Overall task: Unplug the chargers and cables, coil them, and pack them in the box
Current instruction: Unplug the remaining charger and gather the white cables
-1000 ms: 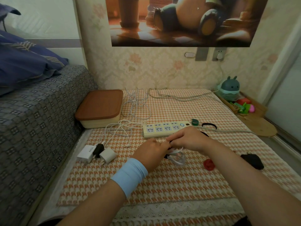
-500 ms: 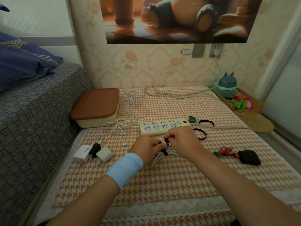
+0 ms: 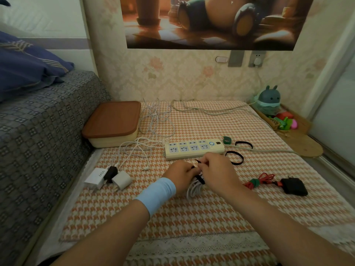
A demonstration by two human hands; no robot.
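While both hands meet over the houndstooth mat in the head-camera view, a person binds a coiled white cable just in front of the power strip. The left hand, with a pale blue wristband on its wrist, curls its fingers round the bundle. The right hand pinches a black strap that crosses the coil near its far end. The coil's long axis runs roughly from the person toward the strip, with its free loops hanging on the near side. The lidded box sits well apart, away and to the left of the grip against the sofa edge, its brown lid closed. By that layout the left hand is the nearer one for carrying the bundle over, and the lid would have to come off first. Between hands and box lie a white 90W charger, a black plug and a small white charger, touching one another, with a loose white cable trailing beyond them. To the right rest a red cable, already tied, and its black adapter.
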